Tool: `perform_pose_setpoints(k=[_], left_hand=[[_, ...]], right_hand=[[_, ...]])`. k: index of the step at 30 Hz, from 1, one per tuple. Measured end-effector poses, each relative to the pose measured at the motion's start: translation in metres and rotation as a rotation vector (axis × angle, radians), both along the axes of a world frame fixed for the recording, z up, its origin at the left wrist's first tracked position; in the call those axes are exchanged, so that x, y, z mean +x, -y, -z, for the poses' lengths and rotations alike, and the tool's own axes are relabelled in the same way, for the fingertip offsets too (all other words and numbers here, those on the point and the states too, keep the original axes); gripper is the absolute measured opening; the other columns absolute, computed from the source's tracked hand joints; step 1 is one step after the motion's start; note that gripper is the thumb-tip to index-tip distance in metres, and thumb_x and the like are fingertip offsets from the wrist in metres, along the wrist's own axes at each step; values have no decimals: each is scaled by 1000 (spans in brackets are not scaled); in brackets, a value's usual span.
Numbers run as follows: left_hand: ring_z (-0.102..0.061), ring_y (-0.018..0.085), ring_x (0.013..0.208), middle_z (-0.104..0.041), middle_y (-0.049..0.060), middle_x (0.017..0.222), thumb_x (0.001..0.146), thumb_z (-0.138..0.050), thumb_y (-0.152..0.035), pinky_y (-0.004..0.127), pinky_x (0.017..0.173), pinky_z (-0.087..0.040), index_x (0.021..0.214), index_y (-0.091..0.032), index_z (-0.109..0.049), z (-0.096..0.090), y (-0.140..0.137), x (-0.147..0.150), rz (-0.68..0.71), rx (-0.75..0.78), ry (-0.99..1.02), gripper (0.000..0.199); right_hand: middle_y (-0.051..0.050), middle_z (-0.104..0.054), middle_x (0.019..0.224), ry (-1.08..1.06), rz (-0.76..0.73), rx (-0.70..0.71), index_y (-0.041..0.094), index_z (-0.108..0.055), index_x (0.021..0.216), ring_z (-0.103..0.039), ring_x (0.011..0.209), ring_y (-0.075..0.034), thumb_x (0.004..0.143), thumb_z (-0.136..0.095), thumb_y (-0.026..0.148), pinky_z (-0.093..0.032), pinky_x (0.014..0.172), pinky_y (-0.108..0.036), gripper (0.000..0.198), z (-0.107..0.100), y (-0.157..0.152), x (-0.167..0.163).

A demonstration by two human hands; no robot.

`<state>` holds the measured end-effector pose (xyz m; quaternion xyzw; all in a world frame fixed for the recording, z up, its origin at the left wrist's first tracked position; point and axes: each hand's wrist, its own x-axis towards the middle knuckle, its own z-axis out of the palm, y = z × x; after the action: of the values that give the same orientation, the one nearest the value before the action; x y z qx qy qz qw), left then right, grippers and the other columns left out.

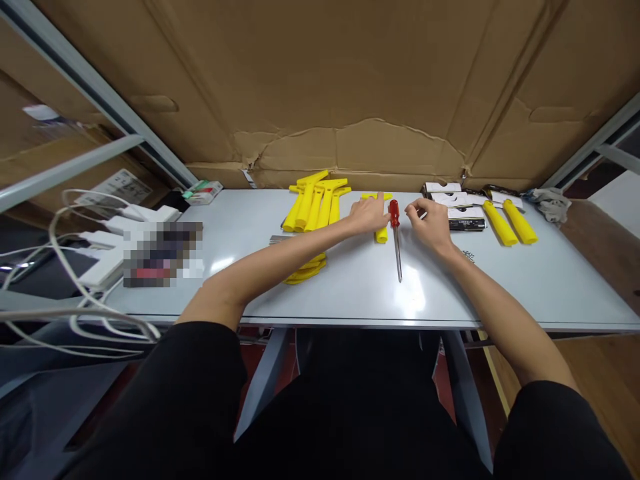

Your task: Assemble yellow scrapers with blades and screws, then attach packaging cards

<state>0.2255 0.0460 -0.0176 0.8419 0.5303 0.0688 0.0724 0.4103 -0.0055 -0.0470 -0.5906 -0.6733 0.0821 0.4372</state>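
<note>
My left hand (369, 217) rests on a yellow plastic T-shaped handle (381, 235), its fingers closed over the middle so that only the crossbar and lower end show. Just to the right lies a screwdriver (399, 252) with a red clear grip, its tip pointing towards me. My right hand (431, 221) hovers beside the screwdriver, thumb and fingertips pinched together; anything between them is too small to make out. Behind my right wrist is a small heap of screws (469, 256). More yellow T-shaped handles (316, 203) lie stacked to the left.
Flat yellow pieces (306, 270) lie partly under my left forearm, near a metal strip (279, 239). Black and white packets (457, 207) and two yellow tubes (510, 222) lie right. Power strips (107, 250) with white cables crowd the left. Cardboard (350, 80) walls the back.
</note>
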Motion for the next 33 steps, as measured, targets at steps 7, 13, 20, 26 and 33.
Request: perform_pose_setpoints(k=[7,13,20,26,33], left_hand=[[-66,35,121,-58,21,142,96,-47,-20,47,101,-52,146,-16,-43,-18,23,-16,48,114,72,51],[-61,29,124,-55,16,137,101,-45,-19,44,101,-55,145,-16,-44,-13,54,-74,348,372,294,44],[-63,25,109,-62,13,124,102,-50,-19,41,91,-57,139,-19,-55,-11,71,-110,439,511,257,37],[-56,27,102,-66,12,106,106,-45,-24,42,88,-54,153,-15,-47,5,92,-126,367,475,68,47],[-50,28,108,-59,16,117,100,-41,-8,45,95,-54,164,-11,-25,15,111,-113,446,604,85,66]], right_hand=[[-6,-72,99,-180,35,92,14,-73,103,-58,76,-9,88,-54,33,-46,79,-25,30,-8,2,5],[-6,-72,107,-360,-203,-1,17,-73,111,-66,89,-10,93,-58,55,-55,73,-22,45,-22,9,6],[-5,-72,95,-265,-509,-85,17,-74,91,-67,86,-11,84,-77,56,-55,83,-26,40,-37,35,-4],[-5,-70,106,84,-394,-25,19,-73,104,-62,87,-10,90,-70,50,-50,82,-25,33,-20,27,-10],[-8,-67,100,481,-109,-291,25,-71,126,-57,82,-14,89,-64,44,-44,84,-28,42,-8,18,-7]])
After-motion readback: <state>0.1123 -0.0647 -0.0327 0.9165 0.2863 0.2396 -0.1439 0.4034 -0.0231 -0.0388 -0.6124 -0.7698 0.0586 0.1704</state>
